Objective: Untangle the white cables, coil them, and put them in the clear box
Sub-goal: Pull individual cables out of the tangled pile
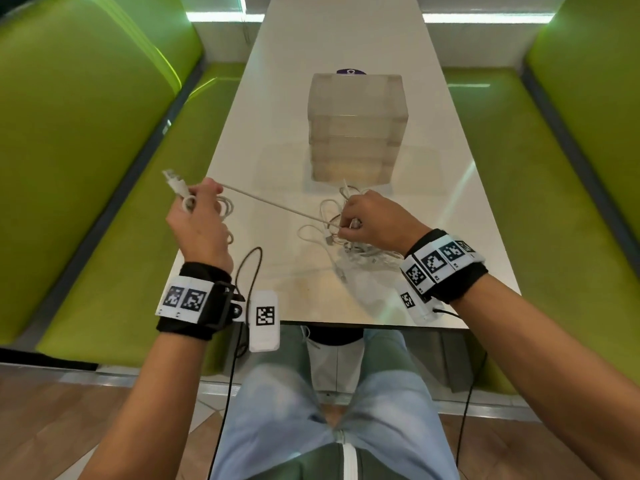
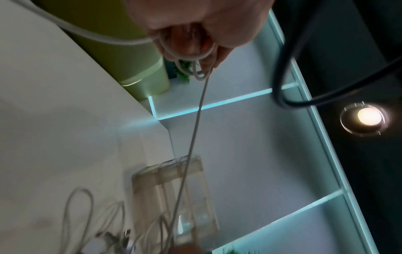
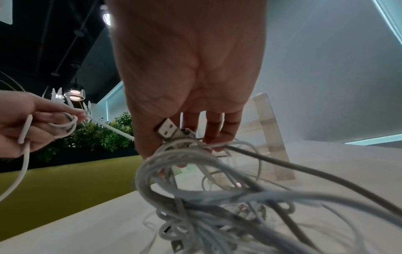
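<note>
White cables (image 1: 349,237): most sit in one tangled heap on the white table (image 1: 450,237), directly under and around the right hand (image 1: 370,220). Clear box (image 1: 356,126) stands just beyond that hand, farther out on the table, apart from the heap; no cable inside it that I can make out.

Green bench seats (image 1: 86,168) flank the table, outboard of each hand.

Right hand: fingers curled into the top of the heap, gripping a bunch of strands; the right wrist view shows a USB-A plug (image 3: 168,128) at its fingertips.

Left hand (image 1: 199,220): raised off the table, well apart from the right one, fingers closed round several small loops (image 2: 187,51) of one cable, its connector end (image 1: 173,180) sticking out past the thumb side.

Taut strand (image 1: 277,206) runs straight from the left hand across to the right hand's fingertips.

Handling, my judgement: light, limp, smooth-jacketed cord. It holds no shape, so loops need a constant pinch or they spring open. Pulling hard on a snagged strand probably tightens the knot and strains the plug joints. Best hold is on the jacket just behind a connector, feeding the plug back through crossings, with the right hand pinning the heap so it is not dragged along.
</note>
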A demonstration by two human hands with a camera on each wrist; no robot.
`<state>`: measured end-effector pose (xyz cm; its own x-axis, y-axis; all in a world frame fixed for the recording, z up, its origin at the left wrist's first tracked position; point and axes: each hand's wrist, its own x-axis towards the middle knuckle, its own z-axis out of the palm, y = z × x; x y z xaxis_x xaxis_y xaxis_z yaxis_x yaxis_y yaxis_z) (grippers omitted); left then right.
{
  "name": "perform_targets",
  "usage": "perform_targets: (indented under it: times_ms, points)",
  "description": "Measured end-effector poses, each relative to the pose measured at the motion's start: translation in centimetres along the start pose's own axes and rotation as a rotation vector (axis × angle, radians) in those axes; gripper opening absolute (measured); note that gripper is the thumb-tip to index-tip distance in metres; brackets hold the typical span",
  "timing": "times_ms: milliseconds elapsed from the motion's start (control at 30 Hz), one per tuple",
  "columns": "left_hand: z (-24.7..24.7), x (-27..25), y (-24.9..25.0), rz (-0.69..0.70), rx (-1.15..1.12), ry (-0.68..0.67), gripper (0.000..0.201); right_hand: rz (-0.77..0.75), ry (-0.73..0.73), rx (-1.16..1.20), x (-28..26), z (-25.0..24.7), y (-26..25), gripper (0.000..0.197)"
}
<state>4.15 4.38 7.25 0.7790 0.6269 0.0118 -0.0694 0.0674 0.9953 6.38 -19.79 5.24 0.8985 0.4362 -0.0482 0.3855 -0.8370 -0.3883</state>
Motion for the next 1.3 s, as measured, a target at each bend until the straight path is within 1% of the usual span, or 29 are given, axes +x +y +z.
perform_targets:
  times_ms: [67,100,133,167,267,300,367,433,500,533,600,700,767,867,933,1033,1100,1167,1300]
  points:
    - [-0.6,0.8,0.2,-0.004,-0.029,0.072,0.018,0.003,-0.024,-0.058,-0.2,0.1,0.3,0.019]
    - [-0.8,1.0,0.2,0.000,-0.029,0.076,0.018,0.002,-0.026,-0.074,-0.3,0.2,0.5,0.019]
    - [-0.9,1.0,0.1,0.006,-0.003,0.049,0.018,0.001,-0.022,-0.074,-0.3,0.3,0.6,0.019]
    - [-0.8,0.6,0.0,0.007,0.052,-0.012,0.017,0.006,-0.015,-0.055,-0.3,0.3,0.6,0.018]
    - [0.5,-1.5,-0.8,0.005,0.285,-0.313,0.015,-0.009,0.005,0.033,-0.4,0.3,0.3,0.020]
    - [1.0,-2.3,-1.2,-0.002,0.326,-0.393,0.017,-0.023,0.012,0.065,-0.4,0.4,0.1,0.022]
    - [2.2,-3.9,-2.0,-0.047,0.336,-0.508,0.019,-0.050,0.039,0.123,-0.6,0.5,-0.4,0.024]
    - [3.2,-5.4,-2.3,-0.093,0.292,-0.612,0.013,-0.077,0.061,0.143,-0.7,0.8,-0.7,0.023]
    - [4.0,-6.4,-2.5,-0.105,0.248,-0.675,0.012,-0.098,0.078,0.147,-0.7,1.0,-0.9,0.020]
    - [4.3,-6.7,-2.5,-0.094,0.230,-0.674,0.013,-0.107,0.087,0.158,-0.7,1.0,-1.0,0.020]
    - [4.6,-6.9,-2.5,-0.055,0.204,-0.629,0.015,-0.122,0.107,0.193,-0.7,1.1,-1.1,0.022]
    - [4.8,-7.0,-2.2,-0.076,0.190,-0.614,0.020,-0.140,0.146,0.201,-0.4,1.3,-1.2,0.030]
    - [4.8,-6.8,-2.2,-0.129,0.209,-0.634,0.017,-0.150,0.157,0.159,-0.3,1.4,-1.2,0.031]
    - [4.8,-6.1,-2.1,-0.269,0.203,-0.642,0.013,-0.182,0.165,0.071,-0.6,1.5,-1.5,0.022]
    - [4.8,-5.8,-2.0,-0.295,0.183,-0.622,0.014,-0.194,0.178,0.057,-0.7,1.6,-1.7,0.020]
    - [4.9,-5.9,-1.6,-0.262,0.147,-0.541,0.011,-0.119,0.136,0.046,-0.3,1.3,-1.9,0.019]
    - [4.7,-5.6,-1.2,-0.246,0.083,-0.473,0.011,-0.051,0.061,-0.017,-0.2,1.0,-1.6,0.020]
    - [4.3,-4.9,-0.5,-0.222,-0.003,-0.405,0.009,-0.019,0.016,-0.074,-0.3,1.0,-1.1,0.020]
    - [3.0,-2.6,0.8,-0.173,-0.120,-0.283,0.007,0.020,0.018,-0.054,-0.2,0.9,-0.5,0.020]
